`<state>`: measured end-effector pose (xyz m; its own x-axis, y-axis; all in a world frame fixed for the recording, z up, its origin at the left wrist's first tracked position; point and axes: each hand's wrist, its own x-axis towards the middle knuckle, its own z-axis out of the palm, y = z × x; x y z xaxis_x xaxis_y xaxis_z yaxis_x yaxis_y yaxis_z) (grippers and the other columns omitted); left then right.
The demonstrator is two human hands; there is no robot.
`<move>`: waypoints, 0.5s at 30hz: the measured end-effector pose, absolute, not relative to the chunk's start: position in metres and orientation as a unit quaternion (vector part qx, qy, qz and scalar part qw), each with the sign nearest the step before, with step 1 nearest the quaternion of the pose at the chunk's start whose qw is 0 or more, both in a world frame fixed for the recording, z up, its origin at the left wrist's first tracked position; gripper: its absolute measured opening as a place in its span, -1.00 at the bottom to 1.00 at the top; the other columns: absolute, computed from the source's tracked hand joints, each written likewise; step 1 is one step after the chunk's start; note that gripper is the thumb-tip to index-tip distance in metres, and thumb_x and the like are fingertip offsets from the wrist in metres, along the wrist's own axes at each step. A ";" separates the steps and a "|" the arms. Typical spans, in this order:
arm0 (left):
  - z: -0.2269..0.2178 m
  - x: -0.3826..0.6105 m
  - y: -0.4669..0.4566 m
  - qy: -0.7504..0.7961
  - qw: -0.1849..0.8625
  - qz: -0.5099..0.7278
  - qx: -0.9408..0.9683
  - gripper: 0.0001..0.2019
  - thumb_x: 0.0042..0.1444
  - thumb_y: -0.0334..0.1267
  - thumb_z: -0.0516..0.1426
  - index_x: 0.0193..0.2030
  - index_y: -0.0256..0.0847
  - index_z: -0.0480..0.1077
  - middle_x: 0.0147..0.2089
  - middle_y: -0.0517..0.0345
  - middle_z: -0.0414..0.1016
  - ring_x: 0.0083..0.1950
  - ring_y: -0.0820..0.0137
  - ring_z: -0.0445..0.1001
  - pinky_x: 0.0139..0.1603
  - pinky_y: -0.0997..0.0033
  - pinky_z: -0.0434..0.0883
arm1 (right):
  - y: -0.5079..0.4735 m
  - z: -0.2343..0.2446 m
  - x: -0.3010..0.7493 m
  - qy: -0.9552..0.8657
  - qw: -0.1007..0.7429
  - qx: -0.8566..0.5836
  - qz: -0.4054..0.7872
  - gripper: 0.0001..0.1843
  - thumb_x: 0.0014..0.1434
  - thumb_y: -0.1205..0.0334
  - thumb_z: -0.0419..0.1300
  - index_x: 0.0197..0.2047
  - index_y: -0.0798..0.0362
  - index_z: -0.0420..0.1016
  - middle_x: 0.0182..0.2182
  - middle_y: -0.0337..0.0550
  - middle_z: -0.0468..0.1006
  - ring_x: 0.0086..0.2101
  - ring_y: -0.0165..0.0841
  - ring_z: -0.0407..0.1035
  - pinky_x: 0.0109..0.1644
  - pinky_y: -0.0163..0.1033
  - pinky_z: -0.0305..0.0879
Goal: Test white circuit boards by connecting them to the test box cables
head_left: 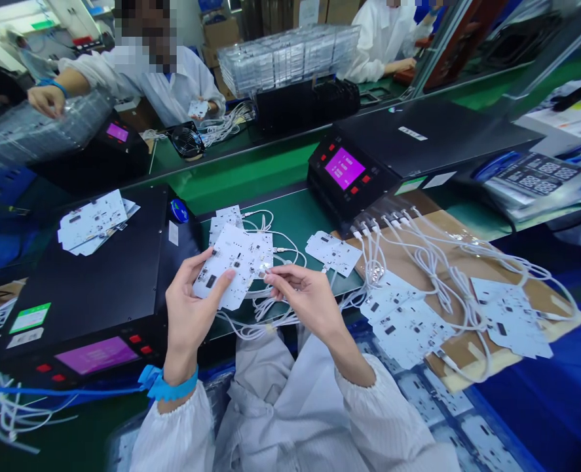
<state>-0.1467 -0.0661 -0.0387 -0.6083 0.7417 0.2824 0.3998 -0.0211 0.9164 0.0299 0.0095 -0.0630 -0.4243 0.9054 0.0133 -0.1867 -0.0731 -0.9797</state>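
Observation:
My left hand (187, 311) grips a white circuit board (238, 252) by its left edge, thumb on top, holding it tilted above the green bench. At the board's lower right edge, my right hand (310, 301) is closed in a pinch. Whatever lies between its fingertips is too small to make out. Behind the held board lies another white board (227, 217) with white cables plugged in along its right side. Further right, a third white board (333, 252) rests on the bench. Loops of white cable (255, 328) run beneath my hands.
A black tester box (88, 262) with stacked white boards (93, 219) stands left. Another black tester (418, 141) feeds white cables to boards (408, 318) on a cardboard sheet (442, 229). A blue wrist strap (172, 387) trails leftward from my wrist. Co-workers sit across the bench.

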 end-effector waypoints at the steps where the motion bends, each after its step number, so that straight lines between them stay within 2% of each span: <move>1: -0.037 -0.146 -0.066 0.688 0.139 0.580 0.414 -0.41 0.07 -0.05 0.44 0.21 -0.15 0.50 0.20 -0.08 0.59 0.25 0.06 0.57 0.19 0.13 0.62 | 0.011 -0.064 0.029 -0.545 0.427 -0.331 0.641 -0.73 0.21 -0.02 0.43 -0.19 0.02 0.71 -0.36 -0.15 0.70 -0.40 -0.31 0.58 -0.27 -0.20 0.55; 3: -0.035 -0.143 -0.067 0.702 0.110 0.576 0.403 -0.37 0.07 -0.04 0.44 0.26 -0.13 0.47 0.22 -0.09 0.58 0.26 0.04 0.56 0.18 0.13 0.61 | 0.012 -0.067 0.028 -0.562 0.457 -0.335 0.602 -0.76 0.24 0.01 0.40 -0.16 0.01 0.71 -0.26 -0.13 0.73 -0.28 -0.27 0.62 -0.13 -0.15 0.57; 5: -0.033 -0.141 -0.068 0.714 0.069 0.577 0.391 -0.37 0.07 -0.04 0.44 0.27 -0.12 0.48 0.25 -0.07 0.56 0.31 0.04 0.52 0.28 0.11 0.54 | 0.011 -0.070 0.029 -0.572 0.502 -0.353 0.544 -0.80 0.29 0.05 0.38 -0.15 -0.01 0.71 -0.18 -0.11 0.74 -0.18 -0.25 0.62 -0.03 -0.13 0.55; 8: -0.032 -0.140 -0.068 0.718 0.020 0.588 0.372 -0.44 0.09 -0.07 0.43 0.22 -0.16 0.54 0.20 -0.05 0.60 0.30 0.08 0.53 0.32 0.12 0.52 | 0.007 -0.074 0.031 -0.560 0.583 -0.377 0.452 -0.88 0.33 0.14 0.36 -0.13 -0.04 0.72 -0.18 -0.13 0.72 -0.15 -0.27 0.59 -0.02 -0.14 0.52; 12: -0.035 -0.134 -0.067 0.717 -0.010 0.595 0.362 -0.49 0.10 -0.08 0.42 0.17 -0.17 0.57 0.14 -0.03 0.63 0.11 0.17 0.64 0.05 0.27 0.64 | -0.003 -0.069 0.023 -0.590 0.617 -0.337 0.396 -0.86 0.34 0.27 0.34 -0.07 -0.08 0.73 -0.24 -0.18 0.68 -0.25 -0.35 0.55 -0.15 -0.20 0.53; 15: -0.043 -0.124 -0.066 0.723 -0.018 0.582 0.373 -0.54 0.15 -0.07 0.39 0.16 -0.16 0.56 0.11 0.00 0.64 0.03 0.25 0.66 -0.12 0.41 0.62 | -0.012 -0.063 0.006 -0.625 0.613 -0.302 0.377 -0.79 0.36 0.36 0.29 -0.02 -0.04 0.73 -0.25 -0.18 0.65 -0.25 -0.37 0.55 -0.13 -0.22 0.55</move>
